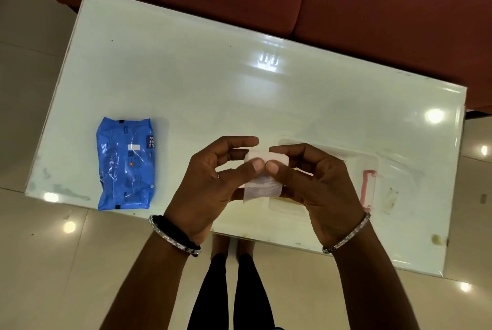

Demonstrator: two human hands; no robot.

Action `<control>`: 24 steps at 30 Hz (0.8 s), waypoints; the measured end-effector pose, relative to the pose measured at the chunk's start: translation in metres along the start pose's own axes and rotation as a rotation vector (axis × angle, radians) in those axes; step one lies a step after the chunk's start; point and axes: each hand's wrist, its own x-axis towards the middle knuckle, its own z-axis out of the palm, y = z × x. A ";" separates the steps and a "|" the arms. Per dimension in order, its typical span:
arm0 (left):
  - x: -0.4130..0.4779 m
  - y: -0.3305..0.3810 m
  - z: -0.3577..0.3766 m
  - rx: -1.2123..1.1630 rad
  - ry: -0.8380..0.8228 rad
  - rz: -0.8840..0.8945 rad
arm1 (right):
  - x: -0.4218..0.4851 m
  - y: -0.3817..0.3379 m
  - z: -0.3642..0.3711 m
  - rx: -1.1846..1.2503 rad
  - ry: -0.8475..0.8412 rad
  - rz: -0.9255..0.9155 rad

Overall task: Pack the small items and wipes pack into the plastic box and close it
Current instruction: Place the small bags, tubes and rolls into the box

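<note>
A small white packet (262, 183) with fine print hangs in the air above the near edge of the table. My left hand (213, 178) and my right hand (314, 178) both pinch its top, thumbs side by side. Under my right hand lies the clear plastic box (370, 162) with a pink latch (368, 188) on its right side; my hands hide much of it, so I cannot tell whether it holds anything. The blue wipes pack (125, 164) lies flat at the table's near left corner, well apart from my hands.
The glossy white table (239, 84) stretches away from me, with a red sofa (372, 2) along its far edge. Beige floor tiles (53, 263) surround the table, and my legs stand at its near edge.
</note>
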 end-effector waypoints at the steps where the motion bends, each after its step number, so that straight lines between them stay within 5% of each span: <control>1: 0.000 -0.001 0.001 -0.015 0.011 -0.031 | -0.002 0.002 -0.001 -0.006 0.015 -0.015; 8: -0.005 -0.009 0.006 -0.027 -0.017 -0.140 | -0.012 0.013 -0.010 -0.050 0.031 -0.058; 16: -0.008 -0.017 0.008 0.070 -0.059 -0.084 | -0.021 0.017 -0.016 0.032 -0.011 0.163; 24: -0.012 -0.022 0.012 0.002 -0.050 -0.171 | -0.026 0.025 -0.021 0.026 0.030 0.003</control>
